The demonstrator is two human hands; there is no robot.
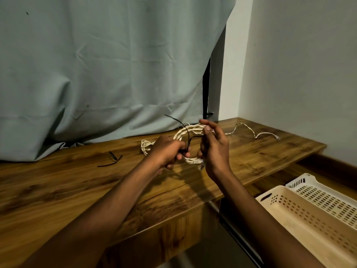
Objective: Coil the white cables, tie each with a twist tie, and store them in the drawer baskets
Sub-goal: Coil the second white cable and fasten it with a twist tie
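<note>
Left hand (pixel 170 151) is gripping the coiled white cable (pixel 190 132) and black twist tie (pixel 186 135); right hand (pixel 213 149) is pinching the tie's end; loosening either grip is risking the loops springing apart.

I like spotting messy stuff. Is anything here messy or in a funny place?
A bit. One white cable lies uncoiled, snaking along the desk's far right. Spare black twist ties lie loose at the left. The curtain bunches onto the desk.
</note>
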